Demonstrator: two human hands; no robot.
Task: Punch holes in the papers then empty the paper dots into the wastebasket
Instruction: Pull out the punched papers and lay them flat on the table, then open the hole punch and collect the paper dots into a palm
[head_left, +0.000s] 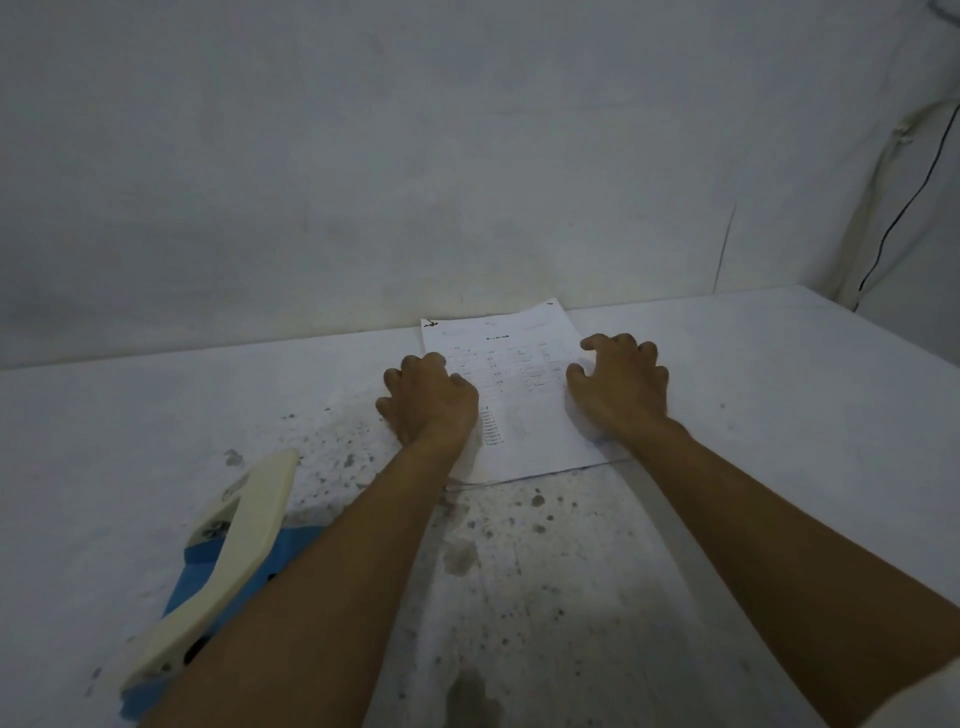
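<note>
A stained white desk (519, 571) runs back to a bare grey-white wall (363, 156), with a thin dark cable (906, 202) hanging in the upper right of the frame. At the centre, the left hand (428, 400) rests on the left edge of the papers (519, 395), its fingers (410, 366) curled down against the sheet; whether they pinch the edge or only press on it cannot be told. The right hand (621, 384) sits on the right edge of the same stack, fingers (597, 345) bent and spread, tips on the paper, nothing closed inside them. The papers lie flat in the middle of the frame, the top sheet printed with small text, their far end touching the wall. In the lower left, partly behind the left forearm, a hole punch (228, 561) with a blue base and a cream lever stands on the desk, well apart from the papers.
</note>
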